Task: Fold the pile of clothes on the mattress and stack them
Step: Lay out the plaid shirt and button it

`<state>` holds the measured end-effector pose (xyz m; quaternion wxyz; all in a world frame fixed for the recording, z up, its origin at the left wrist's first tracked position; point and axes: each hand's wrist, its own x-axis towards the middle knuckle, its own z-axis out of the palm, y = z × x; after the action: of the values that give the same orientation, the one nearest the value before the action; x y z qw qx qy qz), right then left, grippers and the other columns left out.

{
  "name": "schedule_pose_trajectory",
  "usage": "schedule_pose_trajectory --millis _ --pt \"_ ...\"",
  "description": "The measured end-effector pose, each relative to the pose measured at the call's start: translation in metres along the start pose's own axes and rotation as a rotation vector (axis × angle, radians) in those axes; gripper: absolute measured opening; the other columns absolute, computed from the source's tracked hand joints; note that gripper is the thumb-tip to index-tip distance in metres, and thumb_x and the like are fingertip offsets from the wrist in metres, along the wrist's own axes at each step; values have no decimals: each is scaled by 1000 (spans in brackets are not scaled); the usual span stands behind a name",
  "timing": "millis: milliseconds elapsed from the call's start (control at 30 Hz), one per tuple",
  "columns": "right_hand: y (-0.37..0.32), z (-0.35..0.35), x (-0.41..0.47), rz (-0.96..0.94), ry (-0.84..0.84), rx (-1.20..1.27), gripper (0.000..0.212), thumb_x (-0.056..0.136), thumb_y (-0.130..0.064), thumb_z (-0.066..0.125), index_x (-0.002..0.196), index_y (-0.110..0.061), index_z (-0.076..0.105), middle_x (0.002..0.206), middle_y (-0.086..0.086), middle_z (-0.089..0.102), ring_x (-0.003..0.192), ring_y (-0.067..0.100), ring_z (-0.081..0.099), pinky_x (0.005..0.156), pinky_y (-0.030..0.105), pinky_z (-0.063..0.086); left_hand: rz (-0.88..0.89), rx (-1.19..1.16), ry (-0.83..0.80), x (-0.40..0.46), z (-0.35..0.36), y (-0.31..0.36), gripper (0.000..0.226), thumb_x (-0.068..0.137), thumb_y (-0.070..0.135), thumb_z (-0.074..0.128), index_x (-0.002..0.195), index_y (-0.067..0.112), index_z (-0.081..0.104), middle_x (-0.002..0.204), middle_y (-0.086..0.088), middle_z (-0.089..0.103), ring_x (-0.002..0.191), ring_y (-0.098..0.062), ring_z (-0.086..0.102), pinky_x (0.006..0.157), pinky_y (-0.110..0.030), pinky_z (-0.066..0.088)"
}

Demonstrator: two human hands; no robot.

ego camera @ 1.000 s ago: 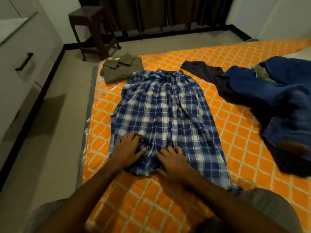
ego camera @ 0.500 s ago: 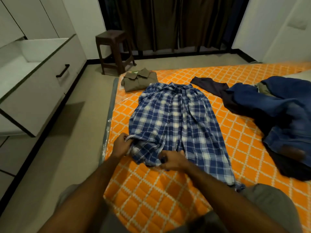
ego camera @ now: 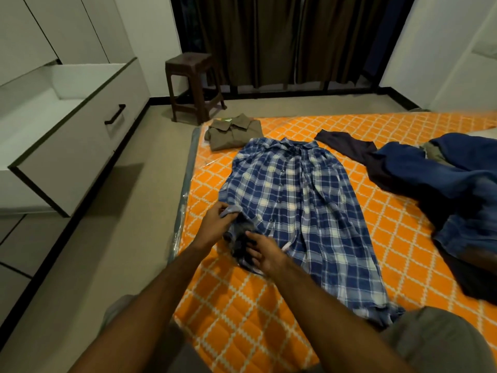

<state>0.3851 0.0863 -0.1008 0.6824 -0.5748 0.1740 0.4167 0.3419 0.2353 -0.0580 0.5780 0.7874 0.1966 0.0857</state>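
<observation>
From the head view, the main risk is that the blue plaid shirt (ego camera: 293, 208) loses its flat lay. It is spread buttoned-side up on the orange mattress (ego camera: 382, 238), collar away from the person, and both hands work at its near left hem corner. If that corner is dragged rather than lifted, the smoothed body would likely bunch and the fold line would run crooked. The cloth under the hands is already crumpled and blurred, so an uneven grip could carry a wrinkle into the fold. The hem's far right corner lies close to the person's knee, where it could get pinned or tugged.

The left hand (ego camera: 215, 224) has its fingers (ego camera: 222, 208) curled around a bit of pale hem edge, holding it just off the mattress. The right hand (ego camera: 265, 253) lies on the bunched cloth right beside it, fingers (ego camera: 251, 239) bent into the folds; whether they pinch the fabric or merely press it I cannot tell.

An olive shirt (ego camera: 232, 131) sits folded at the mattress's far left corner, just beyond the plaid collar. The unfolded pile of clothes (ego camera: 435, 181) lies well to the right, apart from both hands.
</observation>
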Motion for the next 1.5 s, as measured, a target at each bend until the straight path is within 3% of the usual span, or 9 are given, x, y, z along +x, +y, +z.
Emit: schedule_pose_trajectory --millis 133,400,600,800,1000,1100,1267,1333,1500 --pt "-14 -9 2 -63 -1 -7 14 99 -17 60 87 -11 61 54 -2 43 40 10 31 42 26 25 -14 -55 -118 -9 -1 0 15 99 17 62 113 14 62 114 -4 64 105 -16 63 77 -23 53" --pt "-78 -77 -49 -329 -2 85 11 99 -1 53 103 -9 59 101 9 65 79 23 65 54 32 57 -49 -111 -123 -21 12 -28 16 104 10 48 117 15 56 104 -8 61 89 -24 61 64 -23 51" --pt "-101 -121 -74 -447 16 160 18 100 -9 49 90 -15 63 91 5 72 79 26 70 68 41 60 104 640 170 -15 32 -55 53 77 18 75 124 30 52 130 -1 41 121 -26 40 97 -52 40" --pt "-95 -134 -74 -371 137 134 15 101 -16 53 106 -15 68 101 1 71 86 24 67 68 41 53 279 983 -91 -18 40 -60 69 76 66 58 136 34 45 152 4 29 140 -26 26 102 -52 26" --pt "-83 -134 -66 -303 108 219 14 100 -13 55 99 -15 69 101 8 75 86 28 71 68 40 59 644 1272 -143 -18 65 -66 67 79 68 53 127 22 54 129 -4 54 109 -28 55 82 -47 43" --pt "-82 -135 -67 -290 94 225 14 99 -15 56 104 -15 70 102 8 76 88 29 72 67 40 60 572 1364 -171 -12 79 -61 52 82 49 66 122 19 54 113 -6 60 93 -31 60 79 -50 45" --pt "-90 -153 -67 -324 143 190 14 100 -14 55 104 -12 68 106 10 73 94 32 69 78 47 59 372 1055 -109 4 77 -36 6 95 24 54 96 23 48 83 1 56 76 -25 58 79 -44 46" --pt "-91 -161 -64 -332 189 152 14 100 -12 54 99 -10 68 105 11 72 89 31 68 70 43 58 282 795 64 5 62 -26 7 97 20 51 93 21 46 70 3 52 61 -21 53 65 -38 45" --pt "-71 -159 -51 -333 250 -154 18 96 -10 64 113 -8 67 113 11 70 89 24 66 62 34 52 274 687 351 -11 14 -21 21 93 8 53 106 24 51 61 6 56 54 -21 49 79 -39 38"
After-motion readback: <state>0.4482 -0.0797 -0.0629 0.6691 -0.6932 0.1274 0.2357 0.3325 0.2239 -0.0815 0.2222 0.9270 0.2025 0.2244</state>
